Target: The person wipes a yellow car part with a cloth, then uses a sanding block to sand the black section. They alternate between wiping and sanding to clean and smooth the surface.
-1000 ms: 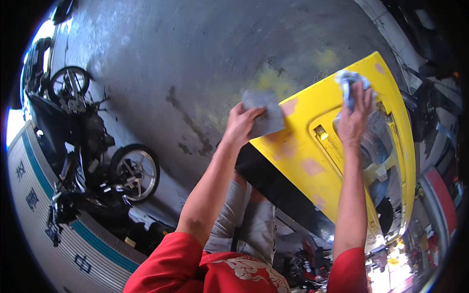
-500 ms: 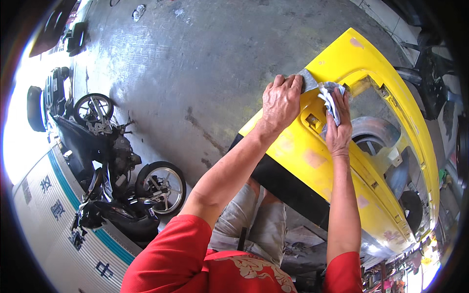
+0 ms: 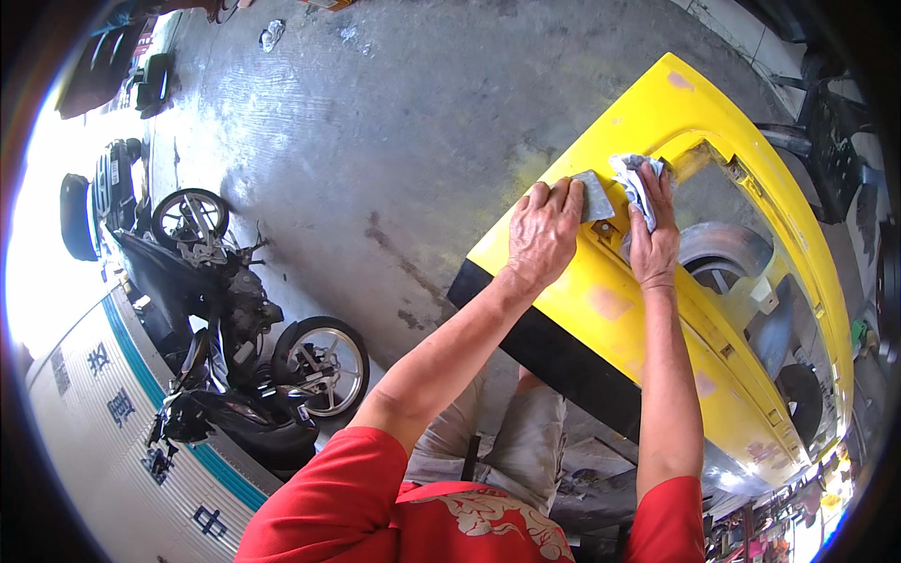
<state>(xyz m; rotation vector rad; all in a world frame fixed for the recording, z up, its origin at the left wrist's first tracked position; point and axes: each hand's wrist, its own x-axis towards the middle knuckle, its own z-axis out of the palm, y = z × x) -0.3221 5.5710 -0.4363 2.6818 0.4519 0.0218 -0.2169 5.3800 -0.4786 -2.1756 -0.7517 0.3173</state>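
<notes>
A yellow car door (image 3: 638,103) with an open window frame stands tilted in front of me and to my right. Pinkish worn patches mark its paint, and its lower strip is black. My left hand (image 3: 546,233) is closed on a grey sheet of sandpaper (image 3: 599,197), pressed flat against the yellow panel beside the handle recess. Against the door near the window edge, my right hand (image 3: 654,239) is closed around a crumpled pale cloth (image 3: 631,178). Its fingers partly cover the cloth, and the handle recess is partly hidden by the hands.
To my left, a black motorcycle (image 3: 235,310) stands beside a white ribbed panel (image 3: 103,413) with a teal stripe. A tyre (image 3: 727,249) shows through the door's window opening. Concrete floor (image 3: 394,122) stretches ahead, with a crumpled scrap (image 3: 271,36) far off.
My left hand and the sandpaper have slid down the door panel, toward me. My right hand stays at nearly the same spot with the cloth. The whole view has shifted slightly.
</notes>
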